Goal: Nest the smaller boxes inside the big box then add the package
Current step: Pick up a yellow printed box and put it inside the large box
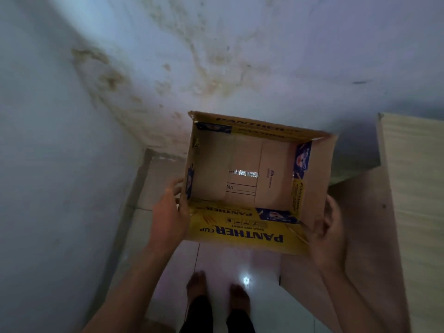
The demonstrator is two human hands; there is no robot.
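Above the tiled floor [240, 265], near the stained wall [216, 56] — open, empty big box [252, 179] gripped mid-air by left hand [168, 212] and right hand [329, 234], fingers pressed against opposite side walls; staging step — next, set down, find smaller boxes, none in view.

1. Both bare forearms are extended forward from the near edge of the view, the hands held well apart.
2. The left hand [169, 210] is pressed flat against the left wall of the box [240, 233], fingers spread.
3. The right hand [328, 230] is wrapped around its near right corner.
4. Two bare feet [217, 288] are planted below.
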